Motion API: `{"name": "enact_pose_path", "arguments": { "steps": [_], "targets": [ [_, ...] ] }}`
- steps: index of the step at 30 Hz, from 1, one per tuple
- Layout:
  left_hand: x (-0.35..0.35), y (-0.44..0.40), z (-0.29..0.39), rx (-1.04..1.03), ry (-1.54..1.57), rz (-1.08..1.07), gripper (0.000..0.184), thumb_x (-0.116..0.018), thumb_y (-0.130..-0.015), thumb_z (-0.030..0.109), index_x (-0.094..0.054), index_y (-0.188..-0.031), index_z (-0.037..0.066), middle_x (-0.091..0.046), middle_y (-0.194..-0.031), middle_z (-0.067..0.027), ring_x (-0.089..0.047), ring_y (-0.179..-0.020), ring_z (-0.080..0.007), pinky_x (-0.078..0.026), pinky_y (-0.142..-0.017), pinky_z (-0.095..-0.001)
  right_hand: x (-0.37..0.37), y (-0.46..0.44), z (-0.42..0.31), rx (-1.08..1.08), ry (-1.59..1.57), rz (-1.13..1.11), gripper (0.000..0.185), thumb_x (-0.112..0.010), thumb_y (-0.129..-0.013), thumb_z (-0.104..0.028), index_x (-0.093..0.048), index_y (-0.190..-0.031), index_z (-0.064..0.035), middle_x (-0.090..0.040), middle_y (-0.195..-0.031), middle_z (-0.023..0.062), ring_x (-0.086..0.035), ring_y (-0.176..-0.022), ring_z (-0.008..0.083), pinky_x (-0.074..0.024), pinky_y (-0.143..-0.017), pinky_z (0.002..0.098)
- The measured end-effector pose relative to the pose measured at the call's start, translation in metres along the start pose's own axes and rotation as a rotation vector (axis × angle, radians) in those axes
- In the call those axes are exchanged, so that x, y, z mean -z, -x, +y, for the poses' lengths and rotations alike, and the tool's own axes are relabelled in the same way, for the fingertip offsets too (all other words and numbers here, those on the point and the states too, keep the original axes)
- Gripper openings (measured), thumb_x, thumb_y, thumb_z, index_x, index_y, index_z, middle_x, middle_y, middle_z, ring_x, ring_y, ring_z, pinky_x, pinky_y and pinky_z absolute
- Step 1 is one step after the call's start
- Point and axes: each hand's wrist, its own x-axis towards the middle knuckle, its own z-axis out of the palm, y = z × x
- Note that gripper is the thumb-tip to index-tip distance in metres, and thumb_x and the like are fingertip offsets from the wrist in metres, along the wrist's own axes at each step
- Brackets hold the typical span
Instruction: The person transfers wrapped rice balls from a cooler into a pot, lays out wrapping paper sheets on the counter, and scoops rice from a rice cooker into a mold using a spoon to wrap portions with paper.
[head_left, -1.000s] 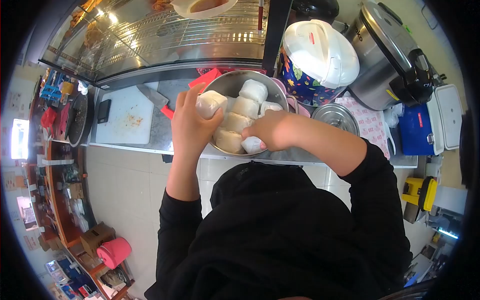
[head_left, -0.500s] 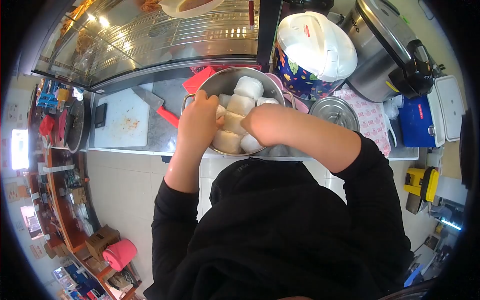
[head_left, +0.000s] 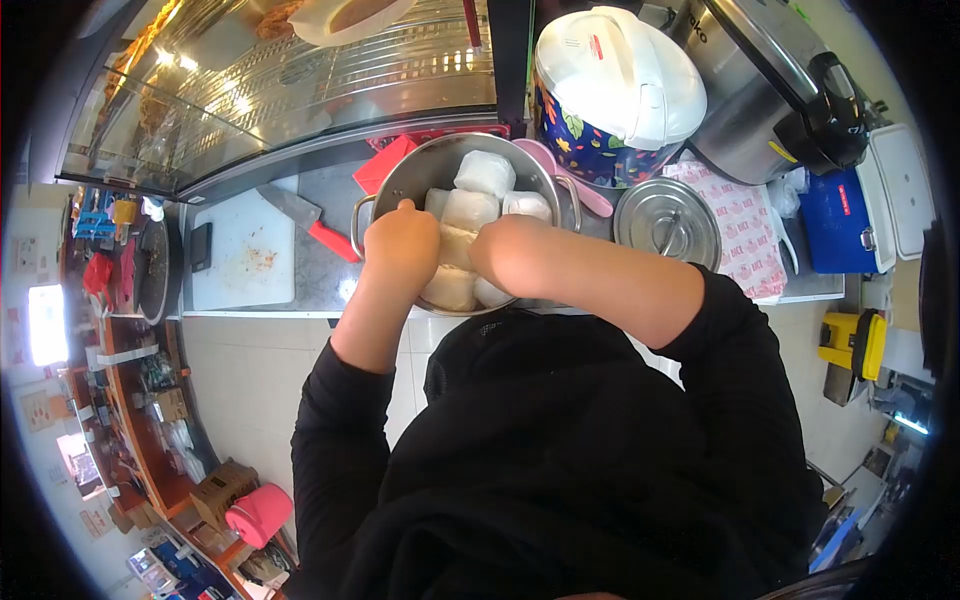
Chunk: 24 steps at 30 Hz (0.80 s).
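Observation:
A round metal pot (head_left: pixel 400 183) with two side handles stands at the counter's front edge. Several white and pale yellow wrapped bundles (head_left: pixel 485 173) are packed inside it. My left hand (head_left: pixel 402 243) reaches down into the pot's left side, knuckles up; its fingertips and anything under them are hidden. My right hand (head_left: pixel 505 252) bends in from the right over the middle bundles, its fingers hidden behind the back of the hand. Both hands are close together, near a yellowish bundle (head_left: pixel 450 288) at the pot's front.
Left of the pot lie a red-handled knife (head_left: pixel 333 241) and a white cutting board (head_left: pixel 245 262). Rightward are a metal lid (head_left: pixel 667 228), a white-lidded rice cooker (head_left: pixel 620 75), patterned paper (head_left: pixel 735 235) and a blue cooler box (head_left: pixel 845 222). A glass display cabinet (head_left: pixel 300 90) stands behind.
My left hand, which held a wrapped bundle above the pot's left rim, has lowered into the pot. My right hand has shifted from the front bundle toward the middle. The camera view has shifted slightly.

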Motion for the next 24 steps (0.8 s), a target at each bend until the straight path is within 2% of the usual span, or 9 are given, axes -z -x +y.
{"name": "enact_pose_path", "arguments": {
  "steps": [5,7,9,12,14,15,18,22,24],
  "targets": [
    [0.020,0.013,-0.014,-0.106,0.185,0.299,0.013,-0.074,-0.073,0.015,-0.071,-0.084,0.009,-0.062,-0.092,-0.0091,-0.065,-0.079,-0.0288,-0.053,-0.072,-0.0366,0.036,0.029,0.026,0.013,-0.162,-0.024,0.033,-0.065,-0.080,-0.013,-0.069,-0.113,-0.0137,-0.071,-0.097,0.0093,-0.067,-0.095,0.0292,-0.0522,-0.081,0.0397],
    [0.033,0.029,-0.021,-0.112,0.370,0.288,0.013,-0.073,-0.074,0.014,-0.070,-0.084,0.007,-0.062,-0.087,-0.0090,-0.063,-0.078,-0.0289,-0.051,-0.071,-0.0358,0.037,0.050,0.044,-0.002,-0.319,0.236,0.027,-0.062,-0.083,-0.012,-0.069,-0.110,-0.0112,-0.070,-0.097,0.0097,-0.067,-0.091,0.0290,-0.0522,-0.079,0.0390],
    [0.068,0.053,-0.022,-0.103,0.588,0.197,0.011,-0.070,-0.078,0.012,-0.069,-0.084,0.004,-0.060,-0.079,-0.0101,-0.061,-0.076,-0.0284,-0.049,-0.069,-0.0354,0.033,0.071,0.069,0.293,-0.369,0.669,0.021,-0.061,-0.086,-0.010,-0.068,-0.106,-0.0060,-0.070,-0.091,0.0092,-0.067,-0.082,0.0239,-0.0523,-0.072,0.0350],
    [0.095,0.100,-0.012,-0.570,1.031,0.388,0.011,-0.071,-0.078,0.015,-0.066,-0.078,0.004,-0.060,-0.077,-0.0064,-0.060,-0.067,-0.0208,-0.047,-0.058,-0.0319,0.021,0.115,0.078,0.178,-0.974,0.677,0.017,-0.060,-0.091,-0.010,-0.069,-0.103,-0.0029,-0.067,-0.083,0.0059,-0.063,-0.075,0.0124,-0.0505,-0.065,0.0287],
    [0.113,0.107,-0.002,-1.184,1.304,0.293,0.016,-0.064,-0.086,0.017,-0.065,-0.076,0.005,-0.058,-0.075,-0.0047,-0.059,-0.063,-0.0170,-0.045,-0.053,-0.0297,-0.005,0.131,0.083,0.132,-1.158,0.738,0.016,-0.060,-0.093,-0.012,-0.069,-0.103,-0.0030,-0.064,-0.080,0.0033,-0.060,-0.073,0.0078,-0.0479,-0.063,0.0241],
    [0.130,0.099,-0.004,-1.599,1.283,0.055,0.020,-0.061,-0.090,0.020,-0.064,-0.075,0.007,-0.057,-0.074,-0.0038,-0.058,-0.061,-0.0158,-0.044,-0.051,-0.0286,-0.018,0.137,0.086,0.104,-1.250,0.772,0.016,-0.059,-0.094,-0.012,-0.069,-0.103,-0.0031,-0.063,-0.079,0.0021,-0.058,-0.071,0.0055,-0.0465,-0.062,0.0218],
    [0.150,0.096,0.027,-1.859,1.278,-0.157,0.019,-0.052,-0.090,0.009,-0.069,-0.083,0.005,-0.053,-0.072,-0.0027,-0.056,-0.062,-0.0127,-0.042,-0.053,-0.0225,-0.046,0.155,0.102,-0.130,-1.253,0.868,0.016,-0.059,-0.094,-0.012,-0.068,-0.104,-0.0027,-0.062,-0.079,0.0002,-0.055,-0.070,0.0067,-0.0448,-0.063,0.0217],
    [0.137,0.083,0.044,-1.972,1.341,0.004,0.019,-0.051,-0.092,0.015,-0.067,-0.087,0.005,-0.055,-0.072,-0.0027,-0.057,-0.062,-0.0136,-0.045,-0.054,-0.0238,-0.071,0.195,0.122,-0.263,-1.233,0.966,0.017,-0.059,-0.094,-0.012,-0.068,-0.104,-0.0026,-0.062,-0.079,-0.0002,-0.053,-0.069,0.0065,-0.0442,-0.065,0.0217],
    [0.118,0.075,0.066,-1.811,1.924,-0.129,0.023,-0.051,-0.094,0.025,-0.063,-0.088,0.007,-0.055,-0.074,-0.0060,-0.055,-0.058,-0.0188,-0.046,-0.053,-0.0295,-0.086,0.214,0.130,-0.276,-1.214,0.971,0.017,-0.058,-0.094,-0.012,-0.067,-0.104,-0.0024,-0.061,-0.079,-0.0004,-0.053,-0.070,0.0062,-0.0438,-0.065,0.0208]
  ]
}}
